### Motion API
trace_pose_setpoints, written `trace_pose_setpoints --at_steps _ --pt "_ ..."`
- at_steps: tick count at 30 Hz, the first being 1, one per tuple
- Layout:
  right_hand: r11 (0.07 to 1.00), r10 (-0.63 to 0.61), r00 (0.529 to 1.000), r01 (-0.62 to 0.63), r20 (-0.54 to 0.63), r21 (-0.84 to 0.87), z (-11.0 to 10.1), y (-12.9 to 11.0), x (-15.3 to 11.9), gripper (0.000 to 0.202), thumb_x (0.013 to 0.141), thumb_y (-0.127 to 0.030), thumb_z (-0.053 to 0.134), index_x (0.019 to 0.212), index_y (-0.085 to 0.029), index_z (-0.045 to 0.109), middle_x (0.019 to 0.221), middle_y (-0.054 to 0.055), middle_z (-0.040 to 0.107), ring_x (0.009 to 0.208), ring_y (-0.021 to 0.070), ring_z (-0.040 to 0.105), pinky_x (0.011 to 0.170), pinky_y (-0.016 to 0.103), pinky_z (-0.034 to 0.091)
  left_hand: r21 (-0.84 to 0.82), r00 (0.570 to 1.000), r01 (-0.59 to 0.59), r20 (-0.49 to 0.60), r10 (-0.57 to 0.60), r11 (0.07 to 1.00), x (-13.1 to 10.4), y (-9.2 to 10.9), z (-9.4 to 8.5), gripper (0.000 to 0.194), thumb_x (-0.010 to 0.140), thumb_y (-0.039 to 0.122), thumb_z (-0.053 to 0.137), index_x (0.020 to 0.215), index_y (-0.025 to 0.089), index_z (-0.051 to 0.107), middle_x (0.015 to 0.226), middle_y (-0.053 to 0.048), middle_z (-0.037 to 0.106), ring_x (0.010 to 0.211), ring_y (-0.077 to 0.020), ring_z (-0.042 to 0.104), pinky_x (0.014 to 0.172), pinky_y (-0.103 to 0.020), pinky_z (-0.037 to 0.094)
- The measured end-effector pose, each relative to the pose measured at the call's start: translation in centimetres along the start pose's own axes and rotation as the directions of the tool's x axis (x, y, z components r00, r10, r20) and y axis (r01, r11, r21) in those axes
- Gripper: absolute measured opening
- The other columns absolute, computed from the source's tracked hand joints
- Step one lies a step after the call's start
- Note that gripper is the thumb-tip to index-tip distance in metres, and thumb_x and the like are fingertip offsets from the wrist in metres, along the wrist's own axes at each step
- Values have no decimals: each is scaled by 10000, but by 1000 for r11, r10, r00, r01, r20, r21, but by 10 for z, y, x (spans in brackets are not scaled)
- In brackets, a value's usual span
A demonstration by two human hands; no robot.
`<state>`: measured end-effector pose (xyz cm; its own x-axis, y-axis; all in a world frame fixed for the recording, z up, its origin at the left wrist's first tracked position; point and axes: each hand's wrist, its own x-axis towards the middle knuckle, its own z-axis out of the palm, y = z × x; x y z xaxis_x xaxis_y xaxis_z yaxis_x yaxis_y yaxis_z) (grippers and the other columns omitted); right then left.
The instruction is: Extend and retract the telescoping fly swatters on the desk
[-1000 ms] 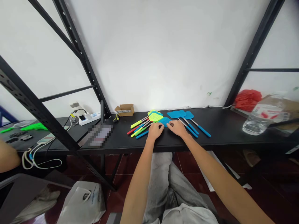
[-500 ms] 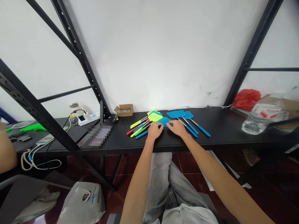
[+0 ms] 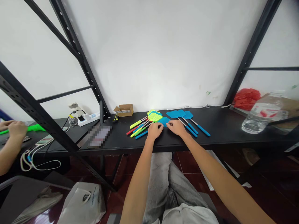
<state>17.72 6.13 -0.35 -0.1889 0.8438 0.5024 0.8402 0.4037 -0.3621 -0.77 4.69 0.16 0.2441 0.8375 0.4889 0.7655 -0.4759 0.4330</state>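
Between my two hands lies a blue fly swatter head [image 3: 165, 121], low on the black table. The fingers of my left hand [image 3: 155, 130] are closed on its left edge, and my right hand [image 3: 177, 127] pinches its right edge. A blue handle [image 3: 141, 134] runs out to the left from behind my left hand. Just beyond that hand is a pile of fly swatters with a yellow-green head [image 3: 155, 117] on top and yellow, red and blue handles fanned leftward. Three blue fly swatters [image 3: 184, 115] lie at the right, past my right hand, their handles slanting toward me.
A small open cardboard box [image 3: 124, 110] and a yellow-black tool [image 3: 115, 118] stand left of the swatters. A black metal rack post [image 3: 90, 73] rises there. At far left are a power strip [image 3: 90, 119] and another person's hands [image 3: 17, 128]. A large water bottle [image 3: 260, 115] stands right.
My hands keep their place on the blue fly swatter head. At the far left, another person's hands have come into view by a bright green thing.
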Motion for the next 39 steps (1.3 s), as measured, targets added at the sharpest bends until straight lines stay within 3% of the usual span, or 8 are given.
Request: trace_pose_setpoints --at_steps 39 --pt "997 -4 1000 7 -30 75 -1 1 -1 345 922 -365 542 618 -209 591 632 44 638 621 180 542 591 291 256 -36 1000 -5 -9 5 999 -1 -1 1 202 927 245 578 926 216 778 939 -37 776 882 -204 690 793 -277 495"
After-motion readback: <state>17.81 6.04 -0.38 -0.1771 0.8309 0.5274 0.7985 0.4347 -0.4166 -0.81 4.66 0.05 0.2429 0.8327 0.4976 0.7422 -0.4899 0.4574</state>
